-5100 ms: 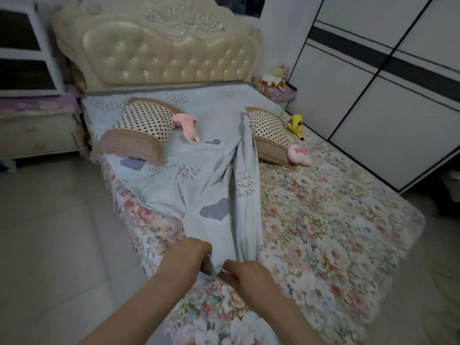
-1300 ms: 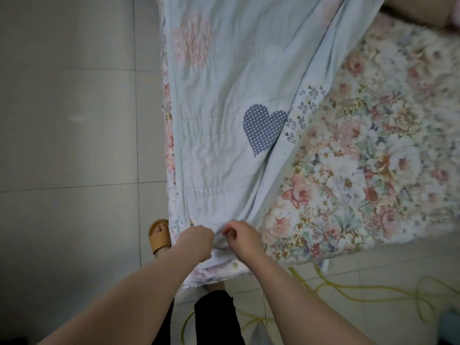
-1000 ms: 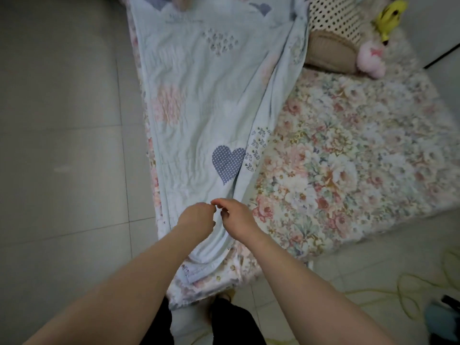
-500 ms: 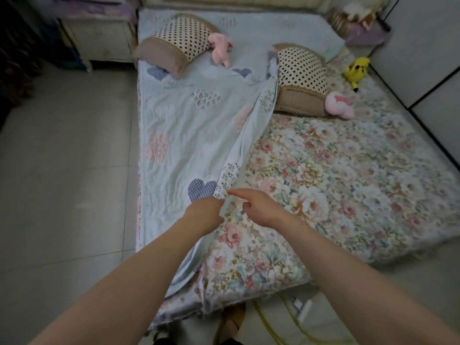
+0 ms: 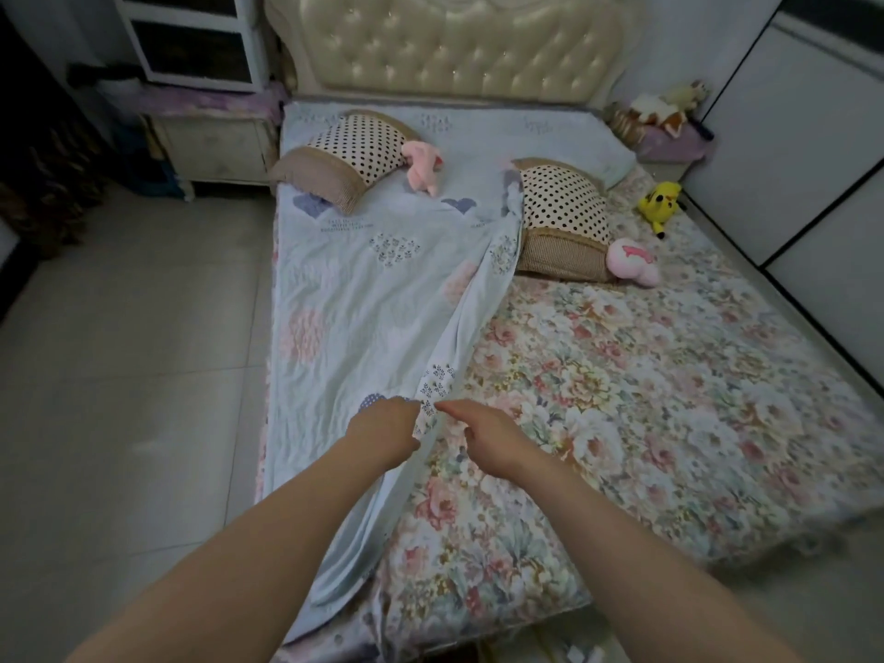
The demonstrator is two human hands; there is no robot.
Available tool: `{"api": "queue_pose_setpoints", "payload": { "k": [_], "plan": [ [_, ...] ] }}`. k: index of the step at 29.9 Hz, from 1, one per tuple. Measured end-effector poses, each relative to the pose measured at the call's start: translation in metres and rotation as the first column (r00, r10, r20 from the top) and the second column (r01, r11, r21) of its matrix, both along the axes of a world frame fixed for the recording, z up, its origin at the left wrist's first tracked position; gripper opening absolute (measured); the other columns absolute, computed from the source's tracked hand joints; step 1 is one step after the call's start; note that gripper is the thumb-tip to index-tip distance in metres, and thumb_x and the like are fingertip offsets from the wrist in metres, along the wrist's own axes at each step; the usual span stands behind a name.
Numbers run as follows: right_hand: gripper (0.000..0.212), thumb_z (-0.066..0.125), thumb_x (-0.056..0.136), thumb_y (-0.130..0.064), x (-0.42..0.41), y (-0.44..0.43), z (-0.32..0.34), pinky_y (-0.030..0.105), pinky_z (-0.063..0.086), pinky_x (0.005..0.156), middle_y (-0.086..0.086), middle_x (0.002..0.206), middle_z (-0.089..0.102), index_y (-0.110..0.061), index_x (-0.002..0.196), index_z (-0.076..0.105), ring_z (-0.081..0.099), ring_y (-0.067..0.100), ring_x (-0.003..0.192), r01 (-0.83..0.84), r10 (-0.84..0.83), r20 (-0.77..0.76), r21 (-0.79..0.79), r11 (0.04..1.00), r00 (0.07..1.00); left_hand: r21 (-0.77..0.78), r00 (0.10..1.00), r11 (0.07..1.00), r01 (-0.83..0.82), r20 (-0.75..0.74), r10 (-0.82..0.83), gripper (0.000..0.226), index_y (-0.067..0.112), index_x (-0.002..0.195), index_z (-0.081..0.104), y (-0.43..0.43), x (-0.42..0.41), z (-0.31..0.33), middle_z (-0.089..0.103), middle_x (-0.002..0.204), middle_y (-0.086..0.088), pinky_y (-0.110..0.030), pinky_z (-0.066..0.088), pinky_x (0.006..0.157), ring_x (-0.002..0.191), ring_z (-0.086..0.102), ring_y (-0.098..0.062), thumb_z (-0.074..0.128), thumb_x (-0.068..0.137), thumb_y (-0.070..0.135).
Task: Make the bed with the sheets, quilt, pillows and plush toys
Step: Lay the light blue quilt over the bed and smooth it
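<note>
Near the foot of the bed [image 5: 454, 50], your left hand [image 5: 382, 425] grips the folded edge of the blue quilt [image 5: 363, 289]. The quilt lies over the left half of the flowery sheet [image 5: 646, 375]. Your right hand [image 5: 483, 435] reaches the same edge, maybe pinching it; I cannot tell. Two dotted pillows [image 5: 349, 150] [image 5: 564, 212] sit up top.

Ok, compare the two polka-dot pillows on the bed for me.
The left pillow lies on the blue quilt; the right pillow reaches onto the floral sheet. The left pillow has a long pink plush beside it, the right pillow a round pink plush. Both share dotted tops and tan bands.
</note>
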State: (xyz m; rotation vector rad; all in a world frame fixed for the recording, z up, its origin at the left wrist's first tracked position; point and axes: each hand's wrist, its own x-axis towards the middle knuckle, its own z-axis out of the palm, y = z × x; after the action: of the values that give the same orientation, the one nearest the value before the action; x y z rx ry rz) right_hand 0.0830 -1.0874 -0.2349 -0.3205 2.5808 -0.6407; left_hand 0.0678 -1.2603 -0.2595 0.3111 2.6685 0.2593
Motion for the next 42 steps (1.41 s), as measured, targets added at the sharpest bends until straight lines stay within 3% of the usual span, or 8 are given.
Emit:
{"api": "queue_pose_setpoints", "payload": {
  "k": [3, 7, 15, 17, 19, 30, 34, 42],
  "plan": [
    [0.066, 0.035, 0.093, 0.007, -0.011, 0.002, 0.002, 0.027, 0.027, 0.111, -0.002, 0.155, 0.034, -0.027, 0.148, 0.037, 0.031, 0.017, 0.142, -0.002, 0.002, -0.008, -0.013, 1.0, 1.0, -0.027, 0.999, 0.999, -0.037, -0.035, 0.036, 0.035, 0.015, 0.121, 0.051, 0.002, -0.007, 0.006, 0.054, 0.112, -0.006, -0.04, 0.051, 0.079, 0.105, 0.055, -0.027, 0.057, 0.091, 0.032],
    [0.067, 0.035, 0.092, 0.008, -0.031, 0.025, 0.003, 0.032, 0.04, 0.104, -0.003, 0.156, 0.033, -0.03, 0.148, 0.037, 0.035, 0.018, 0.139, -0.066, 0.066, 0.001, -0.038, 0.997, 0.998, -0.056, 0.992, 0.993, -0.099, -0.078, 0.095, 0.038, 0.014, 0.126, 0.049, 0.029, -0.009, 0.02, 0.054, 0.115, -0.006, -0.037, 0.05, 0.074, 0.103, 0.056, -0.025, 0.057, 0.093, 0.029],
    [0.065, 0.036, 0.094, 0.007, -0.055, 0.109, 0.016, 0.025, 0.031, 0.107, -0.004, 0.156, 0.033, -0.029, 0.148, 0.037, 0.032, 0.016, 0.141, -0.182, 0.18, -0.037, -0.05, 0.982, 0.983, -0.046, 0.968, 0.972, -0.231, -0.114, 0.225, 0.041, 0.016, 0.13, 0.049, 0.105, -0.009, 0.032, 0.053, 0.12, -0.004, -0.037, 0.051, 0.076, 0.105, 0.056, -0.024, 0.056, 0.093, 0.031],
    [0.065, 0.035, 0.094, 0.006, -0.053, 0.127, 0.017, 0.025, 0.034, 0.106, -0.006, 0.156, 0.032, -0.031, 0.148, 0.038, 0.033, 0.015, 0.14, -0.188, 0.187, -0.028, -0.036, 0.982, 0.982, -0.052, 0.971, 0.974, -0.222, -0.102, 0.216, 0.046, 0.015, 0.136, 0.045, 0.121, -0.005, 0.032, 0.051, 0.128, -0.005, -0.036, 0.048, 0.08, 0.112, 0.054, -0.025, 0.056, 0.095, 0.033],
    [0.065, 0.034, 0.095, 0.006, -0.054, 0.144, 0.018, 0.025, 0.027, 0.111, -0.007, 0.156, 0.031, -0.03, 0.148, 0.038, 0.029, 0.014, 0.142, -0.209, 0.209, -0.034, -0.025, 0.978, 0.977, -0.051, 0.973, 0.976, -0.212, -0.106, 0.206, 0.048, 0.016, 0.139, 0.044, 0.134, -0.002, 0.037, 0.05, 0.132, -0.005, -0.034, 0.046, 0.079, 0.116, 0.053, -0.025, 0.055, 0.095, 0.033],
    [0.068, 0.034, 0.094, 0.008, -0.064, 0.156, 0.03, 0.029, 0.022, 0.116, -0.01, 0.156, 0.03, -0.035, 0.147, 0.038, 0.026, 0.013, 0.144, -0.121, 0.122, -0.052, 0.015, 0.993, 0.991, -0.043, 0.989, 0.99, -0.134, -0.071, 0.131, 0.038, 0.015, 0.127, 0.052, 0.126, -0.013, 0.017, 0.054, 0.118, -0.006, -0.033, 0.046, 0.079, 0.107, 0.056, -0.023, 0.054, 0.093, 0.032],
    [0.068, 0.035, 0.094, 0.009, -0.061, 0.154, 0.04, 0.026, 0.028, 0.112, -0.008, 0.156, 0.032, -0.033, 0.147, 0.038, 0.031, 0.015, 0.142, -0.087, 0.091, -0.082, 0.046, 0.995, 0.992, -0.06, 0.997, 0.997, -0.051, -0.064, 0.047, 0.045, 0.015, 0.135, 0.047, 0.117, -0.022, 0.017, 0.052, 0.124, -0.007, -0.034, 0.046, 0.08, 0.111, 0.054, -0.024, 0.052, 0.096, 0.035],
    [0.072, 0.036, 0.091, 0.011, -0.061, 0.139, 0.042, 0.029, 0.032, 0.111, -0.008, 0.156, 0.033, -0.034, 0.148, 0.037, 0.032, 0.016, 0.141, -0.056, 0.065, -0.109, 0.085, 0.995, 0.992, -0.048, 0.996, 0.999, 0.005, -0.088, -0.009, 0.043, 0.014, 0.134, 0.048, 0.112, -0.04, 0.027, 0.051, 0.129, -0.006, -0.033, 0.046, 0.077, 0.114, 0.052, -0.025, 0.054, 0.095, 0.032]
  ]
}}
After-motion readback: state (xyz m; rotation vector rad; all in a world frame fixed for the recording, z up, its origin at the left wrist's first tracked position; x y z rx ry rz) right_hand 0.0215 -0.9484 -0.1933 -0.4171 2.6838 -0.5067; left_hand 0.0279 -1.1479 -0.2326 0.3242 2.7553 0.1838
